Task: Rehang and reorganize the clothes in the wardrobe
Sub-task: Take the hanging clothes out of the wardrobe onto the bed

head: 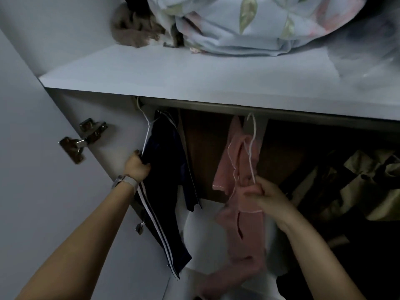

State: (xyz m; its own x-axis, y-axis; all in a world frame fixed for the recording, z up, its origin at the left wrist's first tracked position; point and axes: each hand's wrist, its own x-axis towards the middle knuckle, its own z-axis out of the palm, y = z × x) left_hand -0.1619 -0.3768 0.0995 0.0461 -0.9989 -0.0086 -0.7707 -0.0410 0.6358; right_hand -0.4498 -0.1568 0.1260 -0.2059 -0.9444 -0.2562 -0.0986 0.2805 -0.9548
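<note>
Head view. The hanging rail [281, 112] under the wardrobe shelf [194, 83] serves as the landmark. At the rail's left end, a white wire hanger [145, 128] carries dark navy track trousers [160, 180] with white side stripes. Your left hand [136, 165], a watch [124, 181] on its wrist, curls its fingers around the trousers' upper edge just below that hanger. Farther right along the rail, a second white hanger [252, 144] is hooked on, and a pink garment [240, 213] hangs from it. Your right hand [263, 197] pinches the lower part of this hanger together with a fold of the pink cloth. Below the rail's right end lies a heap of olive and dark clothes [357, 187]. Above the rail, on the shelf, rest a pale floral quilt [249, 24] and a brown bundle [134, 29]. Left of the rail, a metal hinge [83, 139] joins the open door.
</note>
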